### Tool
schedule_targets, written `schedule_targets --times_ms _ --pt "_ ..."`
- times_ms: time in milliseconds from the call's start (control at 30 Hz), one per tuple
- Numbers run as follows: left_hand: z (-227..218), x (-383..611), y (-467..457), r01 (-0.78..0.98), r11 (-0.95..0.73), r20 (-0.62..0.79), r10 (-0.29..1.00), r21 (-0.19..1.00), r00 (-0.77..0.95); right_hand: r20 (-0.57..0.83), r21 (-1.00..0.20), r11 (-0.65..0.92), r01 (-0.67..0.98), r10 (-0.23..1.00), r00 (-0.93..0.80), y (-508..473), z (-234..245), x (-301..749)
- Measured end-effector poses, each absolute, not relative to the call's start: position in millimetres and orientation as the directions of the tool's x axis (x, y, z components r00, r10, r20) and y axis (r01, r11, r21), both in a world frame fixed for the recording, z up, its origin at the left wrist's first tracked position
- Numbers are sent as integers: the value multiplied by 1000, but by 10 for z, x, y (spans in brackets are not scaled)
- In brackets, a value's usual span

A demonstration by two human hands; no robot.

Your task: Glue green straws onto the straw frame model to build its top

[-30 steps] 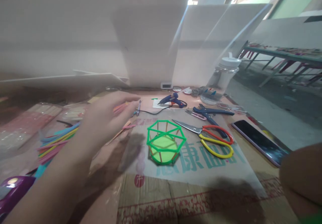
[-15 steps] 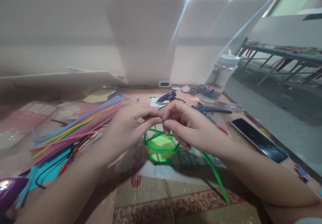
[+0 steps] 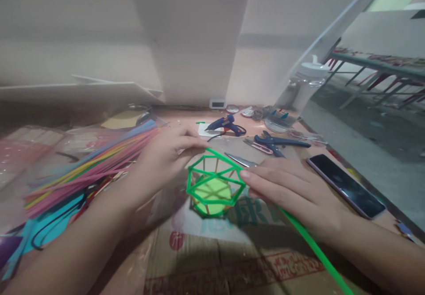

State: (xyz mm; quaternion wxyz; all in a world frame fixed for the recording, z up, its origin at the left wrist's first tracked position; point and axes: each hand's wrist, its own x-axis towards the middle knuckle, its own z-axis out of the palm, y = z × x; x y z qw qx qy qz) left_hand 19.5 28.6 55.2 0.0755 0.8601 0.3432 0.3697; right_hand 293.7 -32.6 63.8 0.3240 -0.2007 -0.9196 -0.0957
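Observation:
A long green pipe cleaner [image 3: 315,246] runs from my left hand [image 3: 166,158] to my right hand [image 3: 295,191] and trails toward the lower right. My left thumb and fingers pinch its tip. On the right, my thumb and fingers are together around its length, partly hiding it. Between and below both hands stands a small open frame [image 3: 212,200] of green strips and thin wooden sticks, with a light green base. The taut strip passes over the frame's upper right side; whether they touch I cannot tell.
A bundle of coloured pipe cleaners [image 3: 93,162] lies left. Behind the frame are a blue glue gun [image 3: 221,123], dark-handled pliers [image 3: 277,142] and a metal blade [image 3: 241,160]. A water bottle [image 3: 295,98] and a phone [image 3: 345,184] sit right. Cardboard [image 3: 199,259] lies in front.
My hands were together above the frame and have drawn apart, the right one moving right and down. A stretch of green pipe cleaner now shows between them. The view has shifted slightly.

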Motion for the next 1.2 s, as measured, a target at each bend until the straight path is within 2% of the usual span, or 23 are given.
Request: schedule_targets --times_ms 100,200,267,400,467,567,833,1067,1200 --pt "563 156 309 535 -743 565 661 402 493 643 134 874 468 282 -712 -315 648 2919" --pt "574 136 335 536 -711 541 699 456 467 651 158 849 504 295 -700 -297 609 2907" --pt "567 134 353 530 -698 517 715 482 470 683 141 865 482 267 -680 -313 550 2890" --pt "497 162 381 485 -716 476 697 502 536 686 32 946 322 213 -696 -418 443 2768" --pt "444 190 390 472 -739 483 672 480 562 628 -30 962 273 230 -744 -461 427 2692" --pt "382 223 403 496 -767 503 641 407 580 610 -35 969 244 214 -763 -450 432 2649" --pt "419 166 364 539 -807 524 576 241 628 626 135 974 183 59 -778 -267 375 2810" --pt "432 164 351 564 -790 486 601 240 635 636 42 992 115 62 -769 -292 265 2786" --pt "416 164 367 563 -774 454 629 289 631 644 -67 990 125 138 -752 -305 248 2800"
